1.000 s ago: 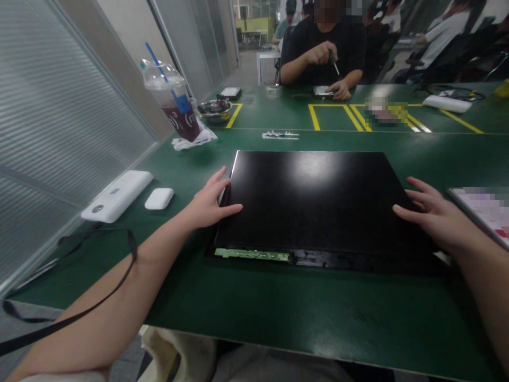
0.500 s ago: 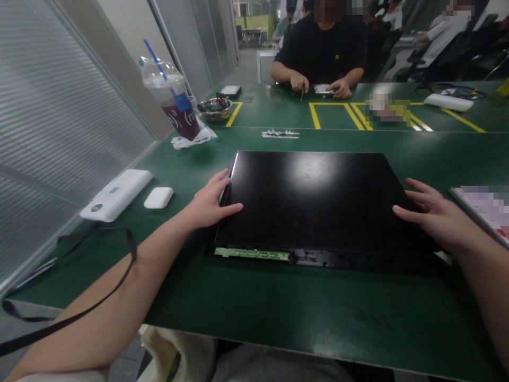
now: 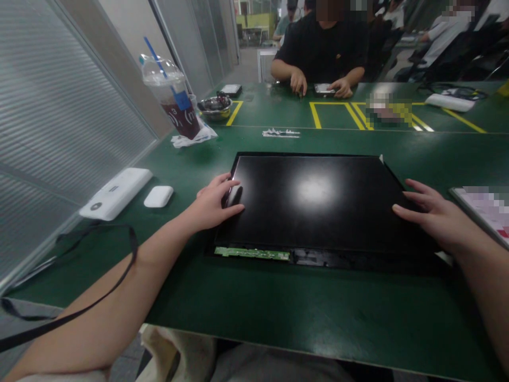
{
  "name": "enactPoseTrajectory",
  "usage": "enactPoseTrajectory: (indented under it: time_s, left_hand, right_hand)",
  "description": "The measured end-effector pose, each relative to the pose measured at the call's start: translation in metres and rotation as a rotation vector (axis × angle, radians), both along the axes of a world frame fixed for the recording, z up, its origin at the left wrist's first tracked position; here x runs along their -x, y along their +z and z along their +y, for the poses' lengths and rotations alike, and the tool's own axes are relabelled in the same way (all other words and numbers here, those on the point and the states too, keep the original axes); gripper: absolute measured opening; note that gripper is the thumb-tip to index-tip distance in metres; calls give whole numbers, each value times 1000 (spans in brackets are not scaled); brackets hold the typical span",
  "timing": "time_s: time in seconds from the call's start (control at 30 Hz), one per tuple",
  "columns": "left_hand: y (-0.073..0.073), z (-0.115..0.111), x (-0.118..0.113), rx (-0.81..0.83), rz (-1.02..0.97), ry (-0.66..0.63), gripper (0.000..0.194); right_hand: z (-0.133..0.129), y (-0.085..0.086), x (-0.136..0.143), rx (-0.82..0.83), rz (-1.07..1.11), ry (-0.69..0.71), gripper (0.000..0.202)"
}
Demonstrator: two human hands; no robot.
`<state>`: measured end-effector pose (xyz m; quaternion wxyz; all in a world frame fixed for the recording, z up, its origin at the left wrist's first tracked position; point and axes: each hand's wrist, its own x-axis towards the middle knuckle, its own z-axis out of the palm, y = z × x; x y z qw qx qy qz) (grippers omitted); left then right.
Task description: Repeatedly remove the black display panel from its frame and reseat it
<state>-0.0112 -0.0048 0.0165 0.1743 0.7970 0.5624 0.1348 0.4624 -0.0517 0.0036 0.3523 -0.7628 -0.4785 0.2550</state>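
Observation:
A flat black LCD panel [image 3: 318,212] lies in front of me on a thin black frame [image 3: 397,260]. A narrow green circuit board [image 3: 252,254] runs along the near edge, toward the left. My left hand [image 3: 217,201] holds the panel's left edge, its thumb and a forefinger over the glossy face and the other fingers outside the edge. At the right edge, my right hand [image 3: 431,215] grips with the thumb on the face and the fingers spread along the side. The fingertips under the edges are hidden.
Left of the panel lie a white power bank [image 3: 117,193], a small white case [image 3: 158,196] and a black strap [image 3: 127,265]. A cup of dark drink [image 3: 181,111] and a metal bowl [image 3: 216,109] stand farther back. Opposite sits a person [image 3: 322,53] handling small parts.
The panel's far edge has come down and nearer, so the frame's rim now shows behind it. My left forefinger has moved onto the panel's face. My right hand has barely moved.

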Motion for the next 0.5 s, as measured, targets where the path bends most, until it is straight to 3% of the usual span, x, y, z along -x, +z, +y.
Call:
enactPoseTrajectory:
  time_s: [0.33,0.5]
  left_hand:
    - [6,-7,-5,27,114,-96,43]
    - [8,-11,-8,38,136,-113,56]
  right_hand:
    - [2,-8,-7,-31,-86,-94,56]
    - [-2,-4,-3,-1,-50,-82,70]
